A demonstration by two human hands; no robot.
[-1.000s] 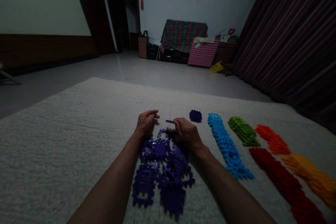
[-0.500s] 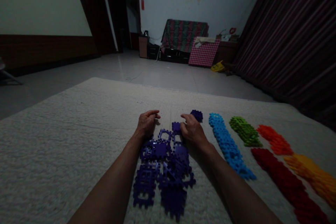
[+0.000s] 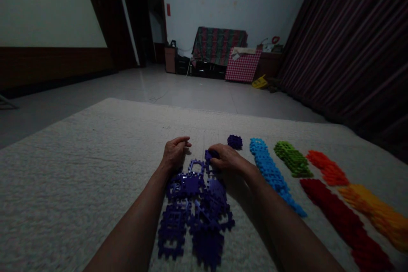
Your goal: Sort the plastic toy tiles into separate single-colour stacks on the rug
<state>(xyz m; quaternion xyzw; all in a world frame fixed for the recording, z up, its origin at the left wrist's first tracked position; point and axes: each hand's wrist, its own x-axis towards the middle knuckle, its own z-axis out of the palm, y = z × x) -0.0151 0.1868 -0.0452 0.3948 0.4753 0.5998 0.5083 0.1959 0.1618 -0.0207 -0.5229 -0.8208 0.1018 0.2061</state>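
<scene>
In the head view, your right hand [image 3: 225, 158] bends over a purple piece [image 3: 208, 154] just past twelve o'clock from the purple heap [image 3: 191, 186]; in dim light, I can't tell whether it grips. Your left hand [image 3: 174, 153], at eleven, is loosely open (nothing visible inside). Dragging could snag teeth, shifting the heap.

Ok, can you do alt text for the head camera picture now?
A person's right hand touches a purple toothed piece at the far end of a spread of purple pieces on a pale rug. Their left hand is beside the spread. To the right lie coloured piles: blue, green, orange, red and yellow.
</scene>
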